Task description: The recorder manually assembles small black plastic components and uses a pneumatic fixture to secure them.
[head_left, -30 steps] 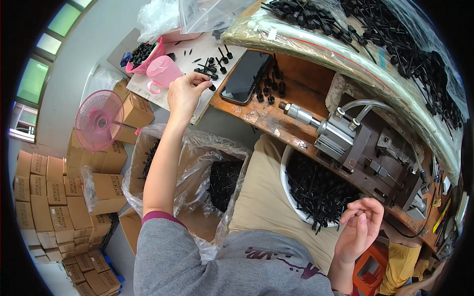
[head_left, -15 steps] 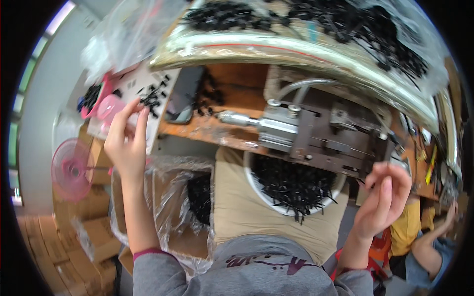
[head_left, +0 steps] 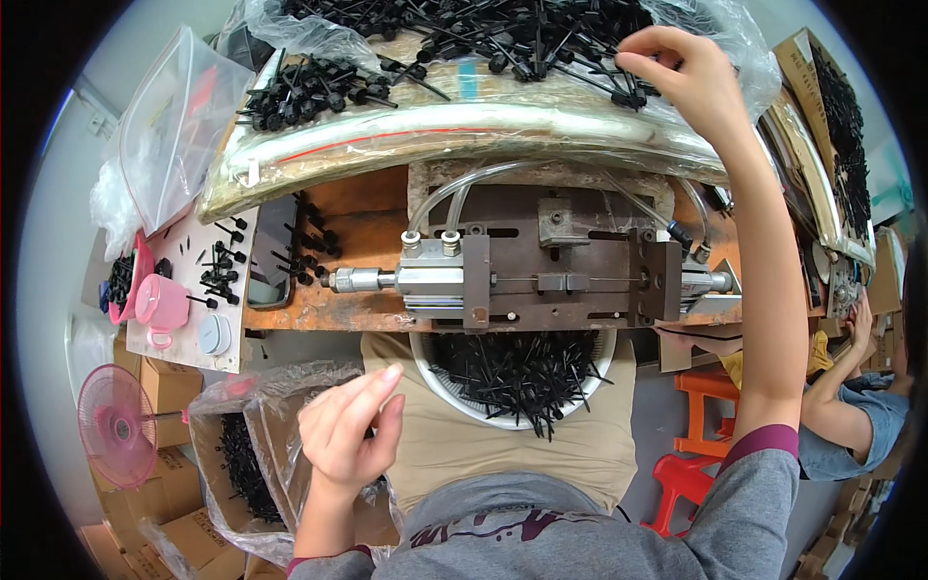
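Observation:
My right hand (head_left: 691, 77) reaches over the sheet-covered shelf, thumb and forefinger closed together at the right end of a pile of black thin-stemmed plastic parts (head_left: 522, 43). What lies between those fingertips is too small to make out. Low on the left, over my lap, my left hand (head_left: 350, 427) is held up with its thumb apart from the fingers and nothing visible in it. Between the hands stands a metal bench fixture (head_left: 556, 280) with cylinders and clear hoses. A white basin (head_left: 425, 372) on my lap, below the fixture, holds many black stemmed parts.
A plastic-lined carton (head_left: 280, 425) of black parts stands left of my legs, near a pink fan (head_left: 118, 425). A pink cup (head_left: 162, 302) and a phone (head_left: 273, 253) lie on the bench's left. Red stools (head_left: 681, 493) and another person (head_left: 846, 416) are at the right.
My right hand has moved up from beside the fixture to the pile on the shelf. My left hand has dropped from the bench's left side toward my lap. The view has shifted.

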The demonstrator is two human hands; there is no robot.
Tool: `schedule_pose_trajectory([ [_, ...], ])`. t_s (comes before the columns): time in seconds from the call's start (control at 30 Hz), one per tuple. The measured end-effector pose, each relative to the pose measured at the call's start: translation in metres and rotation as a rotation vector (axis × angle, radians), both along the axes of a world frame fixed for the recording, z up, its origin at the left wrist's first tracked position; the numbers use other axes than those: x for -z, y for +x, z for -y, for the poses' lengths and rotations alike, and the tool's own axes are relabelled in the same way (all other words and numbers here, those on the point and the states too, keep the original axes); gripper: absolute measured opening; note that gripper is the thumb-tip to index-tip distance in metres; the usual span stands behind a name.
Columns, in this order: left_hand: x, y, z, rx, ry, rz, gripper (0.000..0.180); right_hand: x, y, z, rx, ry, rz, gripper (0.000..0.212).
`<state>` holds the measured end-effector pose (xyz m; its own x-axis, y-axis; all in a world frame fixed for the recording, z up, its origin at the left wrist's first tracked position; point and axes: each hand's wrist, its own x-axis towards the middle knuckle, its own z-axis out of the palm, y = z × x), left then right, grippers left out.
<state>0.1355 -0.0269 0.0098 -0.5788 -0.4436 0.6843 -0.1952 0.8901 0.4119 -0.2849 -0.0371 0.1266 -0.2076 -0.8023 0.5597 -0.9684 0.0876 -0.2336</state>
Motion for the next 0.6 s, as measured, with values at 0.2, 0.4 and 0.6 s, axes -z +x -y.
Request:
schedule_pose_trajectory([
  [0.2,0.009,-0.015,-0.016,0.045,0.032,-0.022,0.037,0.023,-0.001,0.032,0.035,0.066,-0.077,0.019],
  [0.4,0.008,-0.023,-0.017,0.086,0.048,-0.031,0.037,0.015,0.004,0.008,0.057,-0.058,0.138,0.018],
  [0.6,-0.006,-0.053,-0.024,0.219,0.051,-0.122,0.037,0.028,0.010,0.008,0.012,-0.003,0.149,0.026],
])
